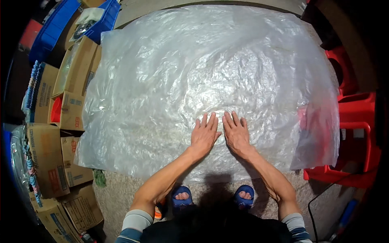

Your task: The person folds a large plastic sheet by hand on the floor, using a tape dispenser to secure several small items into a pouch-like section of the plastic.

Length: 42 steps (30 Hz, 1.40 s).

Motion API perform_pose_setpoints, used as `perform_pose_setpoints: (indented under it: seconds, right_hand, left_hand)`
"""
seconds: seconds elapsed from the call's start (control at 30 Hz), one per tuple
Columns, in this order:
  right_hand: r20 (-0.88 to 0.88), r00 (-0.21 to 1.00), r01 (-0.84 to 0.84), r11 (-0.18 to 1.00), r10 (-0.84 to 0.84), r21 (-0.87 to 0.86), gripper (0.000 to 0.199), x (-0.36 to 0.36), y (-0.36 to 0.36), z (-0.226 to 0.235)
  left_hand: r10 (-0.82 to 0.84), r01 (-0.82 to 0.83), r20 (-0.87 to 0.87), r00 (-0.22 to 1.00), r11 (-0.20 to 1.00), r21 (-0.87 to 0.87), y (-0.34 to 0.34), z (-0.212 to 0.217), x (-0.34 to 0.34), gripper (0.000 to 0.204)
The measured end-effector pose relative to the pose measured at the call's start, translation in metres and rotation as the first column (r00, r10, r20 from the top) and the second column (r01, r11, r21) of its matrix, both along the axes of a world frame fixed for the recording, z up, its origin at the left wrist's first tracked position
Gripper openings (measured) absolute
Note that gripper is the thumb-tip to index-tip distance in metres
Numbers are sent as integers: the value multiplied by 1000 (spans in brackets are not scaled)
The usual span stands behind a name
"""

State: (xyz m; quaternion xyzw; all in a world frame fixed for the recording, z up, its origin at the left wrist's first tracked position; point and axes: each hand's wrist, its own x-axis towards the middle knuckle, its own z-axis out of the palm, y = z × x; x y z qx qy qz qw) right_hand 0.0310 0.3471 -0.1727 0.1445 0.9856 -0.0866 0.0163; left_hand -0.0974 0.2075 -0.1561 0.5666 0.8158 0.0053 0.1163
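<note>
Crinkled clear plastic sheet [210, 73] spread flat over the desk [121, 190], lying under both palms; left hand [204, 135] and right hand [236, 133] side by side, fingers extended, pressing, grasping nothing.

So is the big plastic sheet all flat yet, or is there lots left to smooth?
The clear plastic sheet already lies spread over the table. Both hands press flat, side by side, near its front edge: left hand, right hand. Wrinkles cover most of it, and its right side hangs over the red stools.
</note>
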Motion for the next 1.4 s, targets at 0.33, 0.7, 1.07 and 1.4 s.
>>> perform_pose_setpoints:
  seconds: [0.33, 0.7, 1.07, 1.4]
  right_hand:
    - [85, 996, 9, 995, 0, -100, 66, -12, -8, 8]
    - [143, 988, 62, 998, -60, -9, 64, -1, 0, 10]
    - [-92, 991, 88, 988, -100, -127, 56, 14, 8, -10]
    - [-31, 991, 126, 991, -128, -49, 59, 12, 8, -13]
  left_hand:
    - [-45, 45, -26, 999, 999, -17, -9, -5, -21, 65]
    - [5, -4, 33, 999, 999, -43, 8, -1, -1, 69]
    - [11, -12, 11, 1000, 998, 66, 9, -7, 5, 58]
    - [-87, 34, 171, 981, 956, 292, 10, -19, 9, 57]
